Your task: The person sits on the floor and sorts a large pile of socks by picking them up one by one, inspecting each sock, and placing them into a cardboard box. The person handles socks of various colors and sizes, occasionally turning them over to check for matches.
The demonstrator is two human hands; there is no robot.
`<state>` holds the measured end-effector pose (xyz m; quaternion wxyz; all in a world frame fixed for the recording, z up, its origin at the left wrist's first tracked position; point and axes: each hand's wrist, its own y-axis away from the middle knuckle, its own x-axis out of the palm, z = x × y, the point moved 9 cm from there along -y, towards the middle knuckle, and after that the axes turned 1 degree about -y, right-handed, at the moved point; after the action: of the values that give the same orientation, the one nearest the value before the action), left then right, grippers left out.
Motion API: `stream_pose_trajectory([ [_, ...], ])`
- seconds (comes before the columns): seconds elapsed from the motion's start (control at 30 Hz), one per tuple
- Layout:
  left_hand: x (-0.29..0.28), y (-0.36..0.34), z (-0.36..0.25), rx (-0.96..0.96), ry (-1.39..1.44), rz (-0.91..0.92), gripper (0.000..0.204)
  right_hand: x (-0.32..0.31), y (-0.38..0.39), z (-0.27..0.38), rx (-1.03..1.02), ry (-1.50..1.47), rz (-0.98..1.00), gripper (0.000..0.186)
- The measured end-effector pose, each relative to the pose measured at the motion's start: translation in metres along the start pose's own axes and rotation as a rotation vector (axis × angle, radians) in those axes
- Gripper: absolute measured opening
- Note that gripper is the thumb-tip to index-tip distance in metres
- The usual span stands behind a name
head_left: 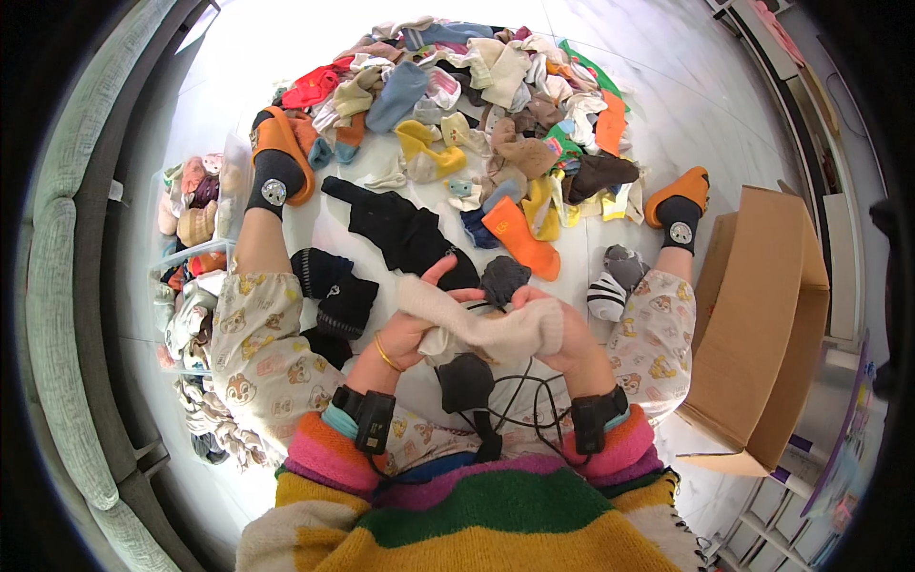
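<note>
Gripping a cream sock [481, 324] over the lap, the left hand [405, 336] and right hand [562, 329] both clamp it; dangling black cables [519, 405] beneath could snag it.

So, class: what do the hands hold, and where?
Both hands, left hand and right hand, grip a cream sock, one at each end.

A glossy white floor [667, 105] bears a sock heap [477, 105], a cardboard box [762, 315] and a clear bin [191, 248].
</note>
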<state>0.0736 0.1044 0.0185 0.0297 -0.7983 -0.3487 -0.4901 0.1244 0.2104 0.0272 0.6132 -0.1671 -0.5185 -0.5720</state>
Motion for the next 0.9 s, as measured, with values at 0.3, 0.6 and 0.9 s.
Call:
stream_pose_trajectory([
  [0.3, -0.042, 0.053, -0.036, -0.08, -0.38, -0.263, 0.025, -0.116, 0.031, 0.007, 0.344, 0.747, -0.232, 0.03],
  [0.6, -0.085, 0.066, -0.055, 0.139, -0.168, -0.582, 0.029, -0.15, -0.041, 0.059, -0.067, 1.918, -0.633, 0.026],
  [0.9, -0.096, 0.053, -0.061, 0.218, -0.02, -0.586, 0.027, -0.166, -0.019, 0.127, 0.865, 2.186, -0.564, 0.028],
])
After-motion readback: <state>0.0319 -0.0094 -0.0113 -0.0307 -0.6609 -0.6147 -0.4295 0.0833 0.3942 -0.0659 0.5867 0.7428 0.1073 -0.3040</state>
